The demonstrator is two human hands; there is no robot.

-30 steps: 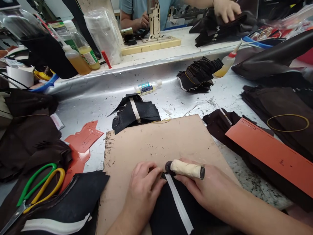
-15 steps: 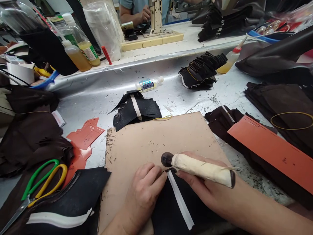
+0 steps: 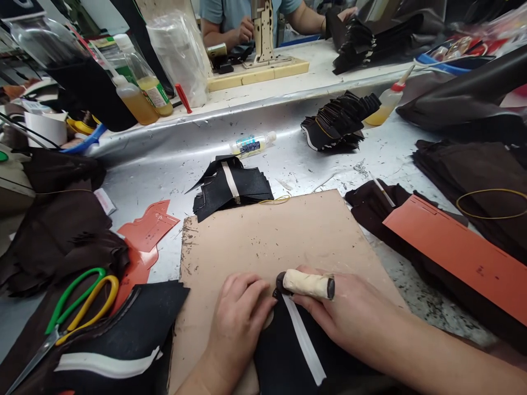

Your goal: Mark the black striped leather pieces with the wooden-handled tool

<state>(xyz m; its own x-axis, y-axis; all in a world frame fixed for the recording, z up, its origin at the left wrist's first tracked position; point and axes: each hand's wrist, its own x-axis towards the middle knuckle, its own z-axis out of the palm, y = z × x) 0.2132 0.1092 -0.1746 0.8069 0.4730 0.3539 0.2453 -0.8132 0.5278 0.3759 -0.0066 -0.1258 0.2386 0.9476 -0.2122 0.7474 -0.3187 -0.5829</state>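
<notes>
My right hand (image 3: 341, 307) grips a hammer (image 3: 308, 283) with a cream-wrapped handle, its dark round head down at the top end of a white strip (image 3: 304, 343) on a black piece (image 3: 275, 359). My left hand (image 3: 241, 310) is closed at the upper left edge of that black piece, fingertips beside the hammer head; what it pinches is too small to make out. Beneath both hands lies a beige board (image 3: 263, 236).
Green-and-yellow scissors (image 3: 78, 307) lie at left on black pieces. Behind the board sits a bundled black stack (image 3: 239, 184). An orange template (image 3: 461, 252) lies at right, with bottles (image 3: 140, 104) at back left. Across the table, a person sits at a machine (image 3: 263, 33).
The hammer has tipped more upright, its handle end moving left, and its head has come down onto the strip's top end. The person across has stretched an arm toward the dark stack.
</notes>
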